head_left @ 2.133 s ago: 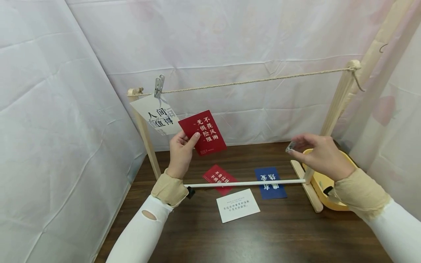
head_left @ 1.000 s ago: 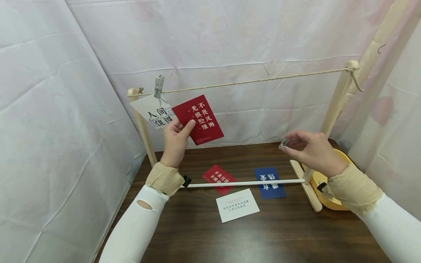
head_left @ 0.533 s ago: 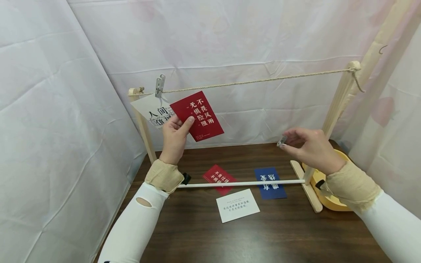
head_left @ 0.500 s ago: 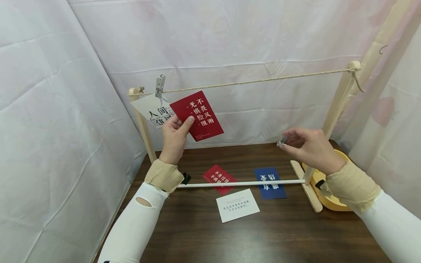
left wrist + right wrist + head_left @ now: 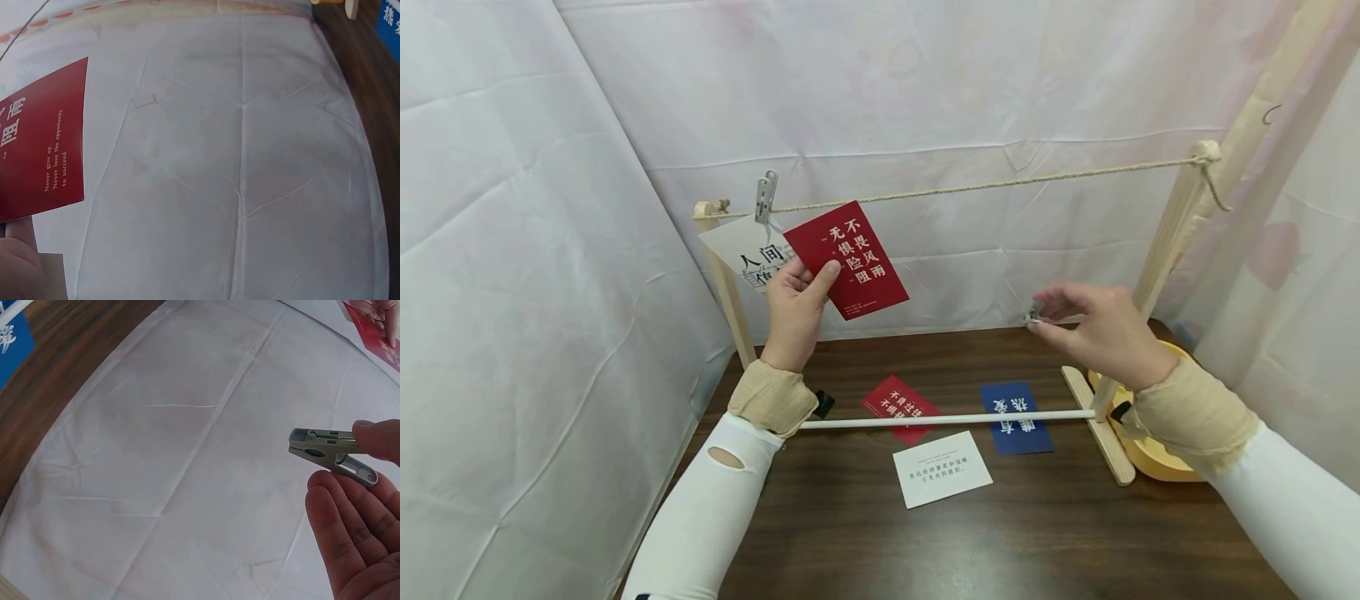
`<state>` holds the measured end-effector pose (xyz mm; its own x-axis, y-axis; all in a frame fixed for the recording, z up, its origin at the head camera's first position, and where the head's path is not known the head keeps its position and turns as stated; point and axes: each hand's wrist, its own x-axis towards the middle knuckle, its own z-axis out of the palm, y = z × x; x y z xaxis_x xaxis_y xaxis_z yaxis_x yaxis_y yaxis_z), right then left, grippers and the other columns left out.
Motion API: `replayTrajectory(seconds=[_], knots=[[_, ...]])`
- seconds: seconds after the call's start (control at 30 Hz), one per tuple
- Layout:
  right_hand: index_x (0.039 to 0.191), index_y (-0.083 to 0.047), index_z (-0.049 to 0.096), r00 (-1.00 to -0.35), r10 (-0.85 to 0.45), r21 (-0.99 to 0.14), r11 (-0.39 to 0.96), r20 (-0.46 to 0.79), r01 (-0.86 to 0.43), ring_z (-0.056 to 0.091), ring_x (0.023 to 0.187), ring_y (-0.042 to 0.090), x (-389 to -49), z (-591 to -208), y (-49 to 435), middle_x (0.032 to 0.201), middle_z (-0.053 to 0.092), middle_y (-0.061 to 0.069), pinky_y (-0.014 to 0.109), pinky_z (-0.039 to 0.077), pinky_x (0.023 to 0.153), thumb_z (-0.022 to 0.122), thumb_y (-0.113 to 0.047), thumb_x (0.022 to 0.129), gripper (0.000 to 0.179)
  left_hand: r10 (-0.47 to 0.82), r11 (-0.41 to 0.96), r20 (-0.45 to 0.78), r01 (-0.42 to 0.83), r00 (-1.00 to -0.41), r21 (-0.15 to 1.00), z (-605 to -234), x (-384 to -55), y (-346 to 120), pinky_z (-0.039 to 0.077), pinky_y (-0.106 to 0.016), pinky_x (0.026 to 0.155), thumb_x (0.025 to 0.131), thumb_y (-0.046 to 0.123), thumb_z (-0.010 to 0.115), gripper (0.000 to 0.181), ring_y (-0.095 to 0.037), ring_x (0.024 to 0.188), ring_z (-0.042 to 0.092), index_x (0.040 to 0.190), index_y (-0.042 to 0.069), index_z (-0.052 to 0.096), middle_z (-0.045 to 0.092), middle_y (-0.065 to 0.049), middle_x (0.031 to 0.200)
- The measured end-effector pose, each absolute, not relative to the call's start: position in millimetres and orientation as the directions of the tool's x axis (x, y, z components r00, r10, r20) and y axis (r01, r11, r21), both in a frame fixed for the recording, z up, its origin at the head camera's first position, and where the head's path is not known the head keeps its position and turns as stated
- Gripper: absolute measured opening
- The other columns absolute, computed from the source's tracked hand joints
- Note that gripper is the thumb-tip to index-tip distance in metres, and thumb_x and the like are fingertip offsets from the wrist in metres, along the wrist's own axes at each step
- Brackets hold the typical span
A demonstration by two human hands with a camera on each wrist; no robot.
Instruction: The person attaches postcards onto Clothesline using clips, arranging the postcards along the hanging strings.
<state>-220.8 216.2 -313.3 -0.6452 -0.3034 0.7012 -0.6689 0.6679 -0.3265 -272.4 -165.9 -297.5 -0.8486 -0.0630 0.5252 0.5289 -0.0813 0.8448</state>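
My left hand (image 5: 797,312) pinches a red card (image 5: 853,262) with white characters by its lower left edge. The card is tilted, its top corner overlapping the rope (image 5: 985,188) in the head view. Behind it a white card (image 5: 741,250) hangs from the rope by a grey clothespin (image 5: 765,197). My right hand (image 5: 1093,329) pinches a second grey clothespin (image 5: 331,450) between thumb and fingertips, below the rope and to the right of the red card. In the right wrist view this clothespin's jaws point left and grip nothing.
The rope runs between two wooden posts (image 5: 1168,225), joined low down by a white rod (image 5: 947,419). On the dark table (image 5: 985,542) lie another red card (image 5: 898,404), a blue card (image 5: 1018,437) and a white card (image 5: 942,471). A yellow container (image 5: 1157,462) stands behind the right post.
My left hand has raised the red card up and slightly left toward the rope. My right hand has moved the clothespin leftward and a little up. The cards on the table stay put.
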Motion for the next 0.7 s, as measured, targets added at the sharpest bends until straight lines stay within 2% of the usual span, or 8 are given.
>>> replayTrajectory(seconds=[0.17, 0.5, 0.7], knots=[[0.107, 0.003, 0.079, -0.608, -0.326, -0.295, 0.651, 0.724, -0.7, 0.079, 0.079, 0.031, -223.0, -301.9, 210.5, 0.095, 0.083, 0.015, 0.001, 0.047, 0.08, 0.092, 0.006, 0.078, 0.031, -0.06, -0.074, 0.517, 0.52, -0.854, 0.851, -297.3, -272.9, -165.9, 0.064, -0.034, 0.097, 0.107, 0.012, 0.07, 0.036, -0.014, 0.109, 0.078, 0.139, -0.004, 0.066, 0.078, -0.019, 0.128], [0.104, 0.001, 0.08, -0.53, -0.346, -0.24, 0.615, 0.774, -0.751, 0.079, 0.08, 0.028, -221.4, -273.0, 189.9, 0.095, 0.083, 0.012, 0.002, 0.045, 0.081, 0.093, 0.004, 0.079, 0.029, -0.052, -0.085, 0.519, 0.522, -0.853, 0.849, -297.4, -274.4, -165.8, 0.065, -0.033, 0.097, 0.107, 0.012, 0.07, 0.035, -0.014, 0.109, 0.079, 0.138, -0.004, 0.066, 0.079, -0.017, 0.127], [0.107, 0.001, 0.08, -0.514, -0.379, -0.219, 0.601, 0.769, -0.769, 0.08, 0.082, 0.027, -220.8, -260.2, 177.9, 0.096, 0.083, 0.012, 0.001, 0.044, 0.081, 0.093, 0.003, 0.08, 0.03, -0.055, -0.094, 0.516, 0.519, -0.855, 0.849, -297.1, -274.4, -165.2, 0.065, -0.033, 0.096, 0.107, 0.012, 0.07, 0.035, -0.014, 0.109, 0.079, 0.138, -0.003, 0.067, 0.08, -0.013, 0.124]])
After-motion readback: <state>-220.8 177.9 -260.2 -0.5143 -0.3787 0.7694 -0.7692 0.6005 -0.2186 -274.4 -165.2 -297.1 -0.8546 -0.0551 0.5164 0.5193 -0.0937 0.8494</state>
